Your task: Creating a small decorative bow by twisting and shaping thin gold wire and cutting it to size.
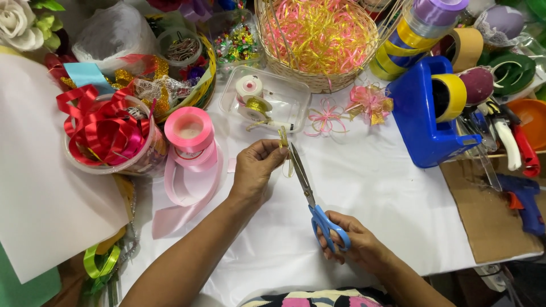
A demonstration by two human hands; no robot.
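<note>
My left hand (256,169) pinches a small folded piece of thin gold ribbon (283,138) above the white table cover (369,187). My right hand (355,243) grips the blue handles of a pair of scissors (310,199). The blades point up and away, their tips at the ribbon right next to my left fingertips. A clear plastic tray (267,96) with ribbon spools sits just beyond the ribbon.
A pink ribbon roll (189,133) with a loose tail lies left. A tub of red bows (108,133), a wicker basket (318,79) of shredded ribbon, two finished bows (369,103), a blue tape dispenser (424,113), a glue gun (526,202) on cardboard and white paper (40,187) surround the hands.
</note>
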